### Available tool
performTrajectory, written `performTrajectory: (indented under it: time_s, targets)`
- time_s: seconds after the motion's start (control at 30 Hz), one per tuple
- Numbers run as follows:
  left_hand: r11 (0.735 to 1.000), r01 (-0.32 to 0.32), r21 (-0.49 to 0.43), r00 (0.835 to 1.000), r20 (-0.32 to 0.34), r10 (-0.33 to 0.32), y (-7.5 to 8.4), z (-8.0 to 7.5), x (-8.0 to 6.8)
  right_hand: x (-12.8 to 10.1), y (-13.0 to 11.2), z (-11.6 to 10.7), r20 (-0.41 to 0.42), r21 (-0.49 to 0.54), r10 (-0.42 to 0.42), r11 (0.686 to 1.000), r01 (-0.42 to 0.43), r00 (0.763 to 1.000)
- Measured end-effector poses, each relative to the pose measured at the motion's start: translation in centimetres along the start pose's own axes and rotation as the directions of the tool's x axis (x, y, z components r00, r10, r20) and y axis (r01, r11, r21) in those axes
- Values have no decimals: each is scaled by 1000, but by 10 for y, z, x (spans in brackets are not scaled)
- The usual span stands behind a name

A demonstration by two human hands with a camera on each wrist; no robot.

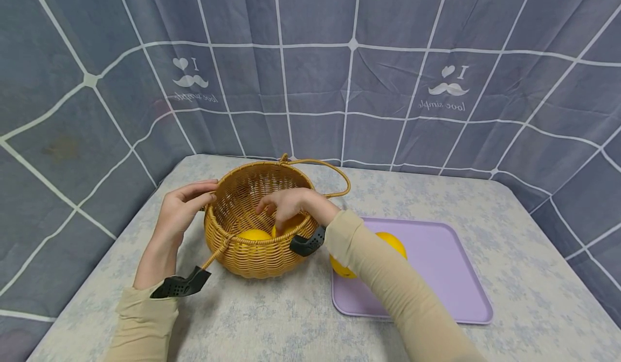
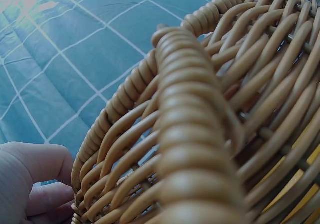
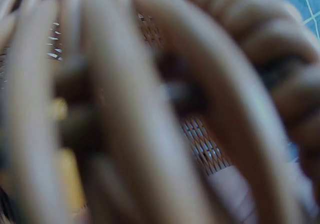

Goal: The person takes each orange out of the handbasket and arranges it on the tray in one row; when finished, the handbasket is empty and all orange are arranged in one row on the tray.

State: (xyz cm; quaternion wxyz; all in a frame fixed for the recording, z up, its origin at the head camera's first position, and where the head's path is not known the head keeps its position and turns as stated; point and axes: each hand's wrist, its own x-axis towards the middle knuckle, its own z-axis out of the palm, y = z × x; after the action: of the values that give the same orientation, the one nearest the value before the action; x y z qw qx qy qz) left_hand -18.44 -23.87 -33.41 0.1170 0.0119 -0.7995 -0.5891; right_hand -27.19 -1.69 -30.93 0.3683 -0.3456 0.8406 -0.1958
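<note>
Grey-blue checked curtains are hanging behind the table (image 1: 271, 319), which is covered with a pale flowered cloth. On it, in front of me, the wicker basket (image 1: 252, 254) is standing upright, its handle folded down toward the back.

My right hand (image 1: 291, 204) is reaching over the rim into the basket, and its fingers are curling around a yellow round fruit (image 1: 290, 225), maybe an orange, low against the right inner wall. Just beside it another yellow fruit (image 1: 254, 235) is lying on the bottom. I am judging this fruit as firm and a little heavy, with smooth peel that could be slipping, so I think it is best to take it around the widest part with all fingers, not only with the tips.

My left hand (image 1: 181, 207) is resting on the left outside of the basket, the fingers nearly straight along the rim and the thumb against the weave; the left wrist view is showing the thumb (image 2: 30, 171) near the woven wall (image 2: 200, 134). The basket is looking stiff and light.

To the right a lilac tray (image 1: 436, 276) is lying flat, and a third yellow fruit (image 1: 390, 242) is sitting on its left part, partly hidden behind my sleeve (image 1: 383, 276). The right wrist view is too blurred; only wicker strands (image 3: 150, 108) are showing there.
</note>
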Motion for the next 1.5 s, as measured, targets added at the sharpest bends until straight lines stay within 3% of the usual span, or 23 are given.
performTrajectory:
  time_s: [0.17,0.33,0.37,0.43,0.8,1.17,1.5]
  targets:
    - [998,-27,-50,1000,-1,27,-7,-1,2,0,0,0,62,55,17,998,-21,998]
    - [999,-19,-47,1000,-1,19,-6,0,2,1,0,0,107,-19,29,999,-27,994]
    - [1000,-6,0,1000,1,6,-1,0,0,1,0,0,110,-34,27,999,-23,994]
    - [1000,0,4,1000,4,0,0,0,0,1,-1,0,107,-61,20,998,-14,994]
    - [1000,13,7,1000,1,-13,-2,1,1,1,0,1,71,-85,-42,995,48,997]
    - [1000,20,0,1000,1,-20,-3,-1,0,1,-1,3,-38,-120,-115,987,110,993]
    - [1000,21,-12,1000,9,-21,-2,-1,0,-1,2,-2,-62,-67,-178,982,174,982]
